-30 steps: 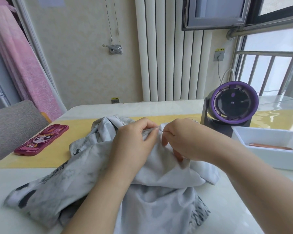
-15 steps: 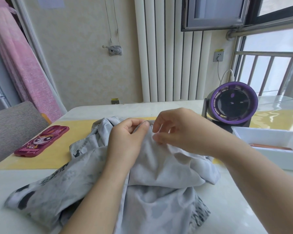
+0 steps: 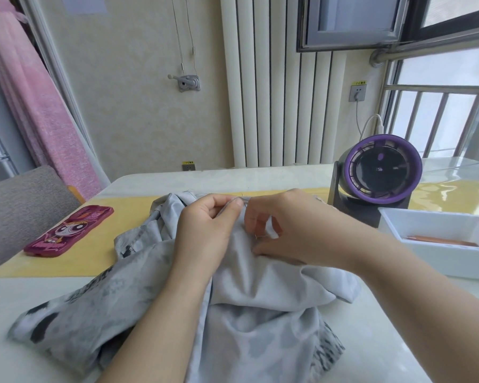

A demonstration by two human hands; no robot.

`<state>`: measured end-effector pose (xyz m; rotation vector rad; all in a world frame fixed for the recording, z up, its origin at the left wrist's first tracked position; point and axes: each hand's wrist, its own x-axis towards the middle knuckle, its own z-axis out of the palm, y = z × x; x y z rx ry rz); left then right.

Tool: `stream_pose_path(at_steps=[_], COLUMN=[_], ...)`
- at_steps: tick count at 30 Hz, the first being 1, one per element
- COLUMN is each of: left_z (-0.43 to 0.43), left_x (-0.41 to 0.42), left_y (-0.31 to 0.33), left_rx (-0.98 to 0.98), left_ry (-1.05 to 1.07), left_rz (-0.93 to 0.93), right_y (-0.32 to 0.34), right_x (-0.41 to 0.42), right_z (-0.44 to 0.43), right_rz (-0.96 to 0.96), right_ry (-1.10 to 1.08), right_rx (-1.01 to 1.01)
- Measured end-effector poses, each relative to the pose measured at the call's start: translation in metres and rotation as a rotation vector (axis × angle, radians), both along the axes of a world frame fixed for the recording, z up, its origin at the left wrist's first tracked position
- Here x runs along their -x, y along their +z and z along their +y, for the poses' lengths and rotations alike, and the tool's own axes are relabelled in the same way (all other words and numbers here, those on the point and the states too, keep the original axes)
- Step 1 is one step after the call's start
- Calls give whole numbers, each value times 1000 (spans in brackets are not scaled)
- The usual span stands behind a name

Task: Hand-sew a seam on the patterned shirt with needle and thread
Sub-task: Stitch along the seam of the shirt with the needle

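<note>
My left hand (image 3: 205,233) has not let go: its thumb and forefinger pinch the raised fold of the shirt (image 3: 260,313) at the far edge of the heap, where they were a second ago. The shirt itself lies crumpled on the worktop (image 3: 385,341) in front of me, as it did then. What has changed is my right hand (image 3: 293,230). A second ago its fingertips were pressed tight against my left thumb at the fold. Half a second ago it had lifted above the fold. Now it has come down on the near side, lower on the cloth, with the thumb resting on the fabric and the forefinger arched over it, a gap between them. In that gap is a thin sliver that I take for the needle (image 3: 257,236), but it is too small to be sure, and I cannot tell whether my fingers are gripping it. The thread I cannot make out. I judge that one stitch has just gone through the fold and that I am setting up to draw it out or start the next, so the seam is still in progress.
</note>
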<state>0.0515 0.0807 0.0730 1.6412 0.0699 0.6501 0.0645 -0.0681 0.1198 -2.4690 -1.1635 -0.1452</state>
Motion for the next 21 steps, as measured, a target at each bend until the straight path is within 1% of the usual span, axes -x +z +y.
stream_pose_path(at_steps=[5,9,10,11,13,14,15,16,17,18,19,21], left_z=[1,-2,-3,-4,-5,-5,-5,-5,-5,-5,-5,-6], left_x=[-1,2,2,2,3,3,3,3,4,4,4,5], left_y=[0,1,1,1,-1,-1,-1,-1,0,0,0,0], left_rx=[-9,-80,-100,-114,-125,-128,-128,-122,-114,-110,-114,-138], left_ry=[3,-20,-23,-28,-41,-46,-53,-65,-85,-110,-136,-190], left_rz=[-12,-63,-77,-88,-99,-103,-108,-115,-123,-130,-136,-146], right_y=[-2,-4,-4,-4,-1,2,5,9,12,14,14,10], right_x=[-5,-13,-13,-13,-13,-13,-15,-17,-20,-21,-22,-22], right_z=[4,4,2,0,-6,-10,-13,-17,-20,-22,-23,-21], right_rz=[-75,-187,-162,-84,151,244,277,262,211,154,131,213], right_ry=[2,-136,-142,-118,-30,3,3,-29,-88,-159,-215,-251], right_rx=[-95,-261,-280,-275,-232,-242,-290,-362,-425,-446,-428,-379])
